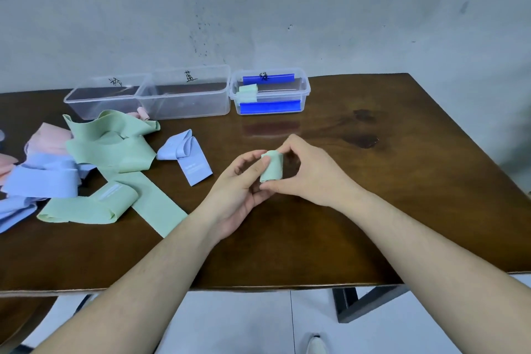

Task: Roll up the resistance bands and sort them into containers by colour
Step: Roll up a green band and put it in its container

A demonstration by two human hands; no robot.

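A: Start with the big things. What's laid out?

B: A dark brown polished wooden table (402, 181) against a mottled grey wall. On its left side lies a loose heap of flat, matte elastic bands (94, 158) in pale green, light blue and pink, limp and creased. Along the far edge stand three clear plastic containers with handwritten labels: a left one (100, 99) with a pink roll (142, 113) just in front of it, a middle one (186, 95) that looks empty, and a right one (271, 92) with blue strips front and back.

A: And the band being worked?

B: A small pale green rolled band (272, 167), a stubby soft cylinder, is held above the table's middle between both hands. Its long axis runs roughly away from the person, tipped slightly left.

A: How are the hands set?

B: The left hand (238, 190) cups it from below and the left, fingers curled round it, thumb on its side. The right hand (307, 169) pinches it from the right, fingertips at the far end and thumb at the near end.

A: Where should it go?

B: I'd judge the right container, since a green roll (247, 92) already sits there. It lies straight ahead and slightly right, well apart from the hands; the right hand is nearer.
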